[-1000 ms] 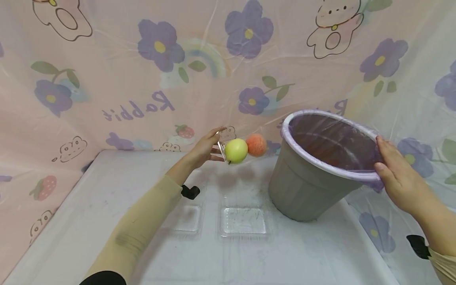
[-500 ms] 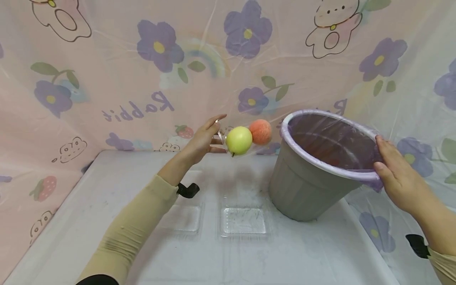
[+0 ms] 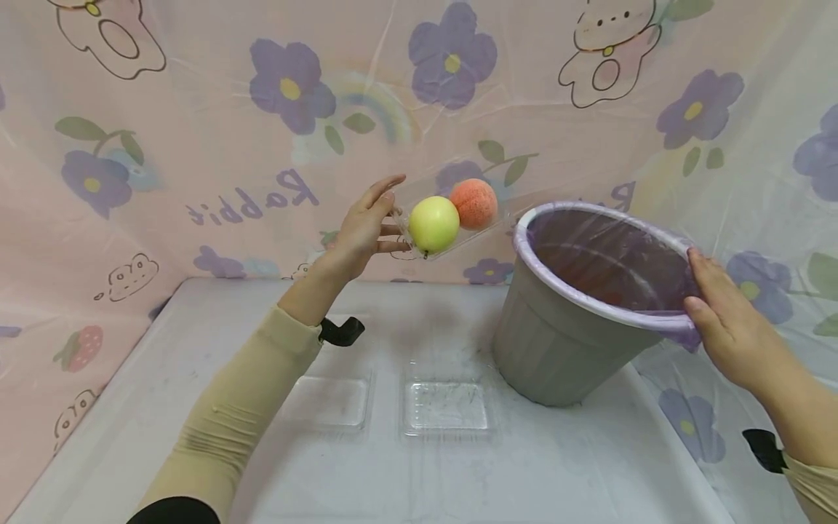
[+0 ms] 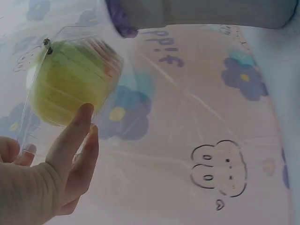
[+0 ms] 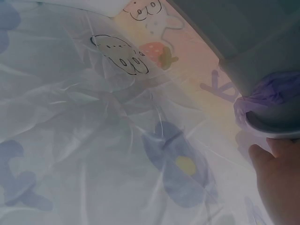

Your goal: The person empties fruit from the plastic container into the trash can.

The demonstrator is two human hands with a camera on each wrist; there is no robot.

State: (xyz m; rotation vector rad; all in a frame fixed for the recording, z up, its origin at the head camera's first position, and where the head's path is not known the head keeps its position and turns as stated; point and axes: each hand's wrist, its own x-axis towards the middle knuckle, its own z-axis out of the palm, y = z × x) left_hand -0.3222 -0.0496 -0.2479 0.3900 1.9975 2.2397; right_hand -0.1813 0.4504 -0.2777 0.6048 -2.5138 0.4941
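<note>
My left hand (image 3: pixel 360 231) grips the near end of a clear plastic box (image 3: pixel 461 241), raised above the table and tilted. In it sit a yellow-green apple (image 3: pixel 434 224) and an orange-pink peach (image 3: pixel 474 204). The left wrist view shows the fingers pressed to the clear wall, with the apple (image 4: pixel 70 84) behind it. To the right stands a grey bin (image 3: pixel 556 338), leaning to the right and lined with a thin purple bag (image 3: pixel 628 251). My right hand (image 3: pixel 736 327) holds the bin's right rim, thumb on the near side. Something reddish shows dimly inside the bin.
Two more clear plastic boxes lie on the white-covered table, one in the middle (image 3: pixel 447 407) and one to its left (image 3: pixel 337 402), partly behind the left forearm. A patterned plastic sheet (image 3: pixel 216 167) hangs behind and at the sides.
My left hand has lifted the clear box with the apple and peach higher, and its far end has tipped up. The right hand and the bin have stayed put.
</note>
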